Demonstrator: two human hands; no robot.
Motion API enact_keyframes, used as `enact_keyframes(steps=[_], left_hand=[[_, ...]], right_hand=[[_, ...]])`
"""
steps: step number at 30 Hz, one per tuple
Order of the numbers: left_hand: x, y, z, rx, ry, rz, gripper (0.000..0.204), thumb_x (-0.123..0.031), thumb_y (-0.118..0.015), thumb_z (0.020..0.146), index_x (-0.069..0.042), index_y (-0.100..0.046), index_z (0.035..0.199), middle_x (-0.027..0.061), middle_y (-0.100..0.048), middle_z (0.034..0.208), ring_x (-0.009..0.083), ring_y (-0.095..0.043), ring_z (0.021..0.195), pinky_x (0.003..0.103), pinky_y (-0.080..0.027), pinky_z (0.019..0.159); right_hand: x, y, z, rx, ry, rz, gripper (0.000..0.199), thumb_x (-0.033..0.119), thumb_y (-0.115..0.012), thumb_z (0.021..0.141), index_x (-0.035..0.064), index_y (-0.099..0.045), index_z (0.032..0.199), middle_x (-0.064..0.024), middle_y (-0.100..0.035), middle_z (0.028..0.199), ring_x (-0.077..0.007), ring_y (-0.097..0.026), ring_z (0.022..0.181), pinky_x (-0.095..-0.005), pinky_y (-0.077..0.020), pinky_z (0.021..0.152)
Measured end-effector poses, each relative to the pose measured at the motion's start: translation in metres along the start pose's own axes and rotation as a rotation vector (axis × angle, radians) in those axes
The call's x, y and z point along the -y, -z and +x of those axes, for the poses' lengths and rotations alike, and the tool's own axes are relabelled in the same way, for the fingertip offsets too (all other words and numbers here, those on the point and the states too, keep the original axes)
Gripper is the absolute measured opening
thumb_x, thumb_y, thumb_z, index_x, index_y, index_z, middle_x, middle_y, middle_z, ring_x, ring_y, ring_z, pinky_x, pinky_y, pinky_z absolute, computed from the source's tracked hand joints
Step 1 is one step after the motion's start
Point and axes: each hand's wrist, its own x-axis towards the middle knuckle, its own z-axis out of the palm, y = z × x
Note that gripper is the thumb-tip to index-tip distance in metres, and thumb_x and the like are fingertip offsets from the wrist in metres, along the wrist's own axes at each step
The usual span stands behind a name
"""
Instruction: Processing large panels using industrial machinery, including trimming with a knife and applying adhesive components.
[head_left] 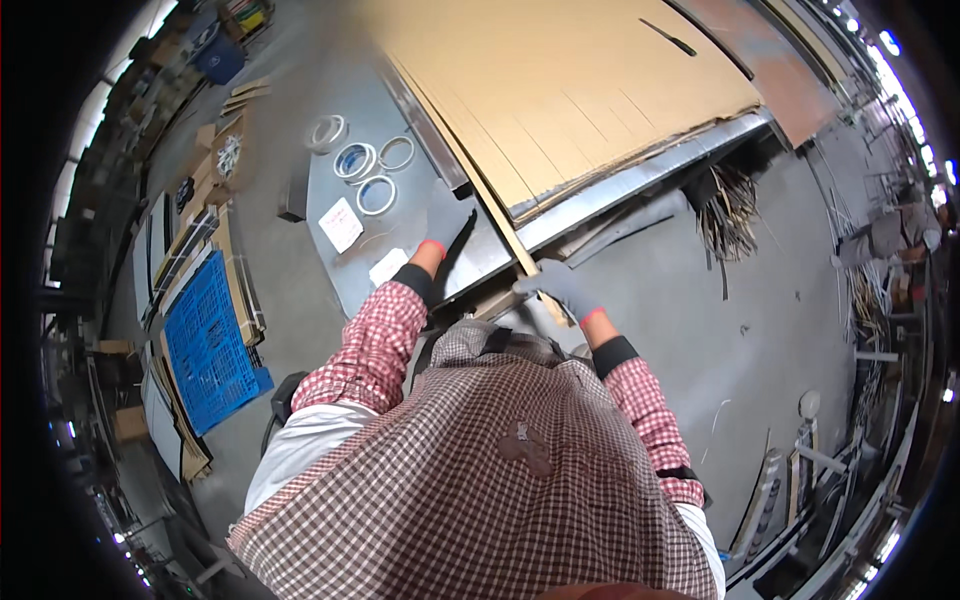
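a broad stack of brown cardboard sheets (560, 90) covers the far half of a grey metal table (420, 240), its near edge bending with the lens. a long thin cardboard strip (480, 185) runs along the left edge of that stack, from the far side down to the near table corner. the right hand (558, 287), in a grey glove with a red cuff, is closed around the near end of this strip, just off the table edge. the left hand (447, 228), gloved the same, lies flat and open on the bare metal just left of the strip, fingers spread, holding nothing.

further left on the table sit three rolls of tape (370, 170) close together, a fourth paler roll (326, 132) beyond them, and two small white pads (342, 224) nearer the person.

on the floor at left a blue plastic crate (208, 345) lies among flattened cardboard pieces (225, 170) — well apart from the hands. under the table's right end a bundle of thin offcut strips (730, 215) hangs down. the person's checked apron (480, 470) fills the near view and hides the table's closest edge.
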Motion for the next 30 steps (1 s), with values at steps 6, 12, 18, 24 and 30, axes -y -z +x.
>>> enact_keyframes(steps=[6,12,18,24,30], left_hand=[[0.035,-0.01,0.011,0.059,0.069,0.183,0.049,-0.026,-0.057,0.079,0.005,-0.051,0.116,0.0281,-0.062,0.104,0.0431,-0.059,0.098,0.049,-0.047,0.082],[0.004,-0.037,-0.045,0.035,0.08,0.148,0.067,-0.027,-0.055,0.079,0.007,-0.034,0.133,0.0266,-0.065,0.09,0.042,-0.064,0.084,0.049,-0.049,0.073],[0.016,-0.014,-0.04,0.211,0.078,-0.162,0.078,-0.028,-0.061,0.076,0.01,-0.027,0.135,0.0334,-0.06,0.104,0.0457,-0.059,0.099,0.047,-0.048,0.083],[-0.009,0.031,-0.013,-0.206,-0.251,-0.062,0.054,-0.009,-0.055,0.075,-0.003,-0.049,0.128,0.0231,-0.059,0.111,0.0411,-0.056,0.101,0.048,-0.045,0.085],[-0.021,0.069,0.158,-0.274,-0.799,0.457,0.024,-0.01,-0.057,0.074,-0.006,-0.065,0.096,0.0131,-0.062,0.099,0.0294,-0.059,0.092,0.041,-0.046,0.076]], right_hand=[[0.019,-0.002,0.038,0.117,0.002,0.06,0.052,0.047,-0.077,0.066,-0.004,-0.066,0.07,-0.0072,-0.06,0.06,-0.0165,-0.054,0.052,-0.0309,-0.0429,0.054],[0.012,0.017,0.006,0.147,-0.067,-0.214,0.07,0.054,-0.074,0.063,-0.0076,-0.068,0.094,-0.0198,-0.067,0.083,-0.0283,-0.063,0.073,-0.0372,-0.048,0.068],[0.004,0.013,-0.038,0.117,-0.06,-0.145,0.073,0.055,-0.077,0.06,-0.0085,-0.066,0.094,-0.0237,-0.067,0.081,-0.0326,-0.065,0.074,-0.039,-0.0492,0.07],[-0.044,0.007,-0.081,-0.016,-0.155,-0.265,0.065,0.048,-0.072,0.065,-0.0082,-0.061,0.096,-0.0298,-0.063,0.094,-0.0419,-0.062,0.089,-0.0426,-0.0485,0.077],[-0.033,0.011,-0.09,0.03,-0.245,-0.287,0.061,0.043,-0.071,0.063,-0.0072,-0.058,0.096,-0.0279,-0.063,0.093,-0.0406,-0.062,0.088,-0.0429,-0.0484,0.078]])
